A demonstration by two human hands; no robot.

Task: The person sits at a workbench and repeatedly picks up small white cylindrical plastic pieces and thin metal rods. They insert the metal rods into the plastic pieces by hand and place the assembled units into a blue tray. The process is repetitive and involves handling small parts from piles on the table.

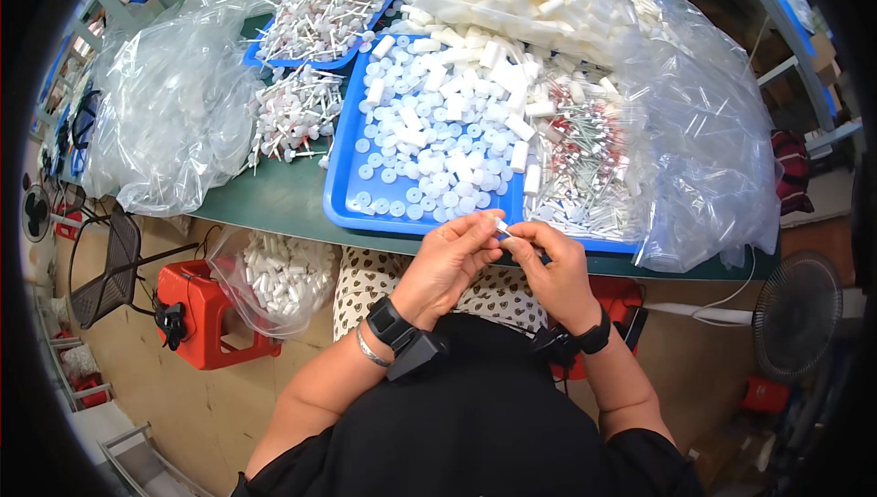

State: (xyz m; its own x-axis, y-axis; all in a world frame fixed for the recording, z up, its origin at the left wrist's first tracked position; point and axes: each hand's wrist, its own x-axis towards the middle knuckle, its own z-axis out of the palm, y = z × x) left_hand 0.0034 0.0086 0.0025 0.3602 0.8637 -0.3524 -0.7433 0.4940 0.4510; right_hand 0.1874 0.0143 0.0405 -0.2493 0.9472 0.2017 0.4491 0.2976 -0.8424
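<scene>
At centre frame we see the left hand and right hand, both grips pinching one small white part, presumably near the blue tray for short reaches.

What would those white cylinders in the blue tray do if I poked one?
The white cylinders would probably roll when pushed sideways, since their sides look round. The loose pale discs beneath might slide along too. They would likely keep their shape, as the heaped ones look straight.
</scene>
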